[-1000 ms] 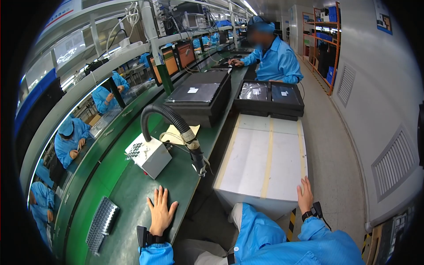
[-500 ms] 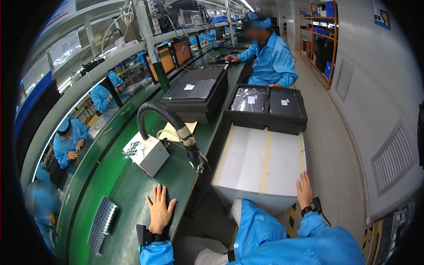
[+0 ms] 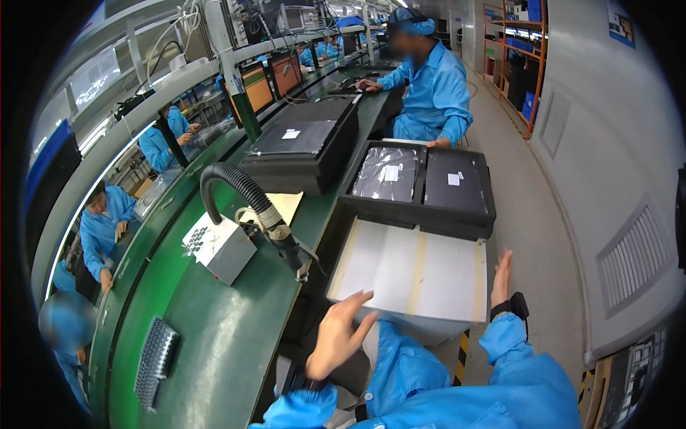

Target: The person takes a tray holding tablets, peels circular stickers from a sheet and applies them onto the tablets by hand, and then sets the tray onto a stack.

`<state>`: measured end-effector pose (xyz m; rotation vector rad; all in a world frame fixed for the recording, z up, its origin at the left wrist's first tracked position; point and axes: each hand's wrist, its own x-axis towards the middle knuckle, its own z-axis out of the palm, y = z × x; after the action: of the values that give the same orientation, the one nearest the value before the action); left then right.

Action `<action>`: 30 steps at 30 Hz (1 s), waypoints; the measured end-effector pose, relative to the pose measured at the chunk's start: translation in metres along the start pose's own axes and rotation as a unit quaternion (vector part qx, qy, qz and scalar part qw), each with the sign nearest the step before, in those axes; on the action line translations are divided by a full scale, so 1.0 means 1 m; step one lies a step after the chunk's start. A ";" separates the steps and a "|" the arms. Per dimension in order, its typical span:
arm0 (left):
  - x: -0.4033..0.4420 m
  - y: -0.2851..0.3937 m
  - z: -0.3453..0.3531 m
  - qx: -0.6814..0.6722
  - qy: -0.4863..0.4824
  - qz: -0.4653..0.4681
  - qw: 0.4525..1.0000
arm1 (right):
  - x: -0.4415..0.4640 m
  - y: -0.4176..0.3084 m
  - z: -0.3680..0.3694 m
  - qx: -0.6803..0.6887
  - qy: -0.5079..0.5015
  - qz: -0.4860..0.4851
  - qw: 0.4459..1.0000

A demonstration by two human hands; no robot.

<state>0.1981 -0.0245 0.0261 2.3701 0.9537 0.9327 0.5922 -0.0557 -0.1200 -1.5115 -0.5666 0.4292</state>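
My left hand (image 3: 337, 337) is in the air by the near left corner of the white taped box top (image 3: 386, 268), fingers apart, holding nothing. Off the right edge of that top, my right hand (image 3: 501, 280) is raised with its fingers stretched out, also holding nothing. On the far part of the white top sits a black foam tray (image 3: 411, 215) with two compartments. Its left one holds a film-wrapped dark panel (image 3: 385, 174), its right one a dark panel (image 3: 454, 179); each bears a white label. A co-worker's hand touches the tray's far side.
A green bench (image 3: 221, 329) runs along the left, carrying a white box (image 3: 221, 248) with a black flexible hose (image 3: 246, 187), a bubble-wrap piece (image 3: 156, 357) and a black foam stack (image 3: 307, 146). A co-worker (image 3: 432, 93) sits beyond the tray. Orange shelving (image 3: 532, 79) stands farther back.
My left hand has lifted off the green bench and moved right. My right hand has come off the white top's edge. The black tray has slid nearer over the white top.
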 end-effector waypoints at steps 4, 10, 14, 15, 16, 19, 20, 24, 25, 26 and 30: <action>0.061 -0.094 0.088 -0.359 0.049 -0.191 0.912 | 0.036 -0.007 0.015 0.059 -0.004 -0.006 0.998; 0.135 -0.182 0.145 -0.436 0.240 -0.404 0.767 | 0.054 0.019 0.035 0.110 -0.029 0.061 0.992; 0.175 -0.196 0.152 -0.507 0.292 -0.392 0.710 | 0.041 -0.008 0.043 0.107 -0.034 0.067 0.991; 0.182 -0.189 0.146 -0.534 0.252 -0.360 0.722 | 0.038 -0.016 0.041 0.102 -0.030 0.069 0.992; 0.190 -0.199 0.148 -0.537 0.249 -0.364 0.719 | 0.037 -0.024 0.039 0.094 -0.055 0.112 0.988; 0.209 -0.215 0.155 -0.597 0.181 -0.353 0.698 | 0.046 -0.013 0.033 0.076 -0.083 0.138 0.984; 0.211 -0.211 0.152 -0.597 0.180 -0.356 0.696 | 0.047 -0.009 0.033 0.072 -0.090 0.121 0.986; 0.212 -0.193 0.141 -0.555 0.137 -0.342 0.746 | 0.046 -0.006 0.037 0.065 -0.066 0.133 0.987; 0.214 -0.220 0.154 -0.533 0.152 -0.339 0.761 | 0.044 -0.009 0.040 0.065 -0.051 0.138 0.987; 0.216 -0.246 0.168 -0.511 0.166 -0.333 0.775 | 0.041 -0.012 0.041 0.065 -0.035 0.141 0.987; 0.216 -0.285 0.187 -0.476 0.190 -0.339 0.789 | 0.042 -0.009 0.036 0.104 -0.042 0.161 0.981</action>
<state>0.3216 0.3012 -0.1772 0.9024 1.0112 1.1938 0.6034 -0.0022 -0.1087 -1.3901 -0.3289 0.7822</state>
